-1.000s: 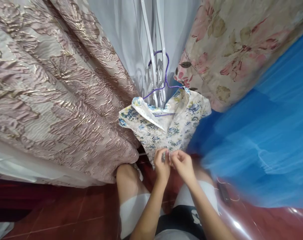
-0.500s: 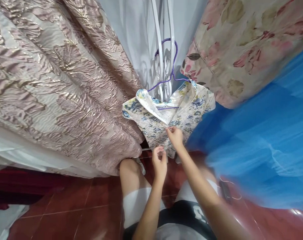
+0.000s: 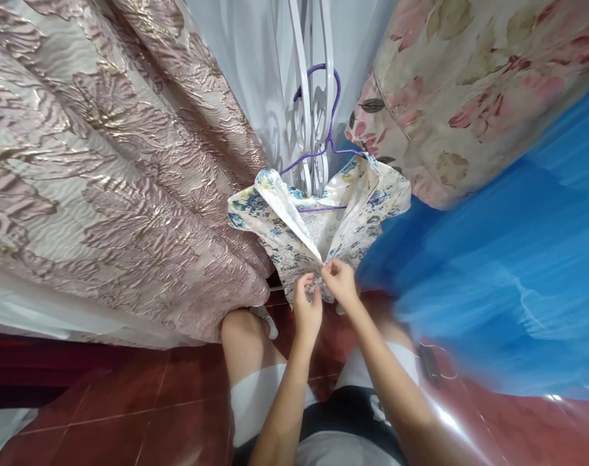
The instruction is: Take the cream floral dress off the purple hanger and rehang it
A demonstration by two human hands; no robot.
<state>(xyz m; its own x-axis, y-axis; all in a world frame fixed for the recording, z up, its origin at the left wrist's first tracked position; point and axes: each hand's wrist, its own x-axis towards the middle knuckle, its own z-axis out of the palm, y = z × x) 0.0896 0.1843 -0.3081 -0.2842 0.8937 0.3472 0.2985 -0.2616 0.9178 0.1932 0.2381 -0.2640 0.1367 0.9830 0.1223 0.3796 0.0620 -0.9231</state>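
Note:
A white blouse with blue and yellow flowers (image 3: 285, 236) hangs by its shoulders on a purple hanger (image 3: 332, 123). Its front lies open in a V that narrows down to my fingers. My right hand (image 3: 340, 281) pinches the cloth at the bottom point of this V; any fastener there is too small to make out. Just below and to the left, my left hand (image 3: 308, 310) is in front of the lower blouse, its thumb and fingers apart and holding nothing. The blouse's lower part is partly hidden behind both hands.
White metal bars (image 3: 301, 97) carry the hanger's hook. Shiny pink embossed fabric (image 3: 129, 162) hangs close on the left. Floral cloth (image 3: 435, 97) and blue tulle (image 3: 493, 278) hang on the right. My knees are above a red tiled floor (image 3: 178, 401).
My right hand has moved down while pinching the blouse, and the V opening reaches lower. My left hand has risen slightly, with thumb and fingers wider apart. The whole view has shifted a little.

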